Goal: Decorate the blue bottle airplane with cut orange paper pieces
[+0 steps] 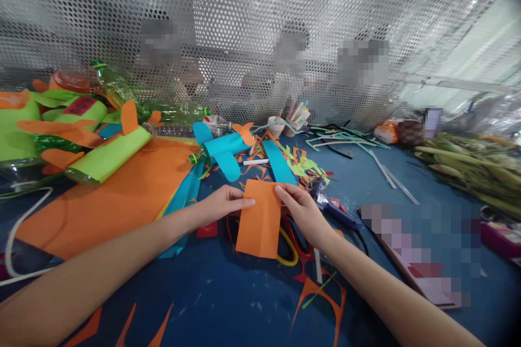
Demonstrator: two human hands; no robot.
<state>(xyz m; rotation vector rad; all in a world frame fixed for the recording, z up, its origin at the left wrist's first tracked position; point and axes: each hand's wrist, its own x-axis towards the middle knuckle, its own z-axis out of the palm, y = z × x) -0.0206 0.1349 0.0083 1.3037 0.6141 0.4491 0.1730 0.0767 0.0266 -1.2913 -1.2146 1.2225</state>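
Between my two hands is a creased rectangle of orange paper (259, 225), raised over the blue table. My left hand (228, 203) pinches its left edge, thumb on the face toward me. On the upper right corner, the thumb and fingers of my right hand (303, 211) are closed. Partly hidden behind the paper lie scissors with yellow and red handles (291, 255). Beyond it rests a bottle airplane wrapped in blue paper (228, 146), with orange tail pieces. A blue paper strip (280, 162) lies just behind the orange rectangle.
Large orange sheets (118, 190) and green-wrapped bottle planes (109, 157) fill the left. Paper scraps (303, 165) lie mid-table. A glue gun (340, 214) lies right of my hand. Cups with sticks (297, 119) stand at the back before a perforated metal screen (244, 27).
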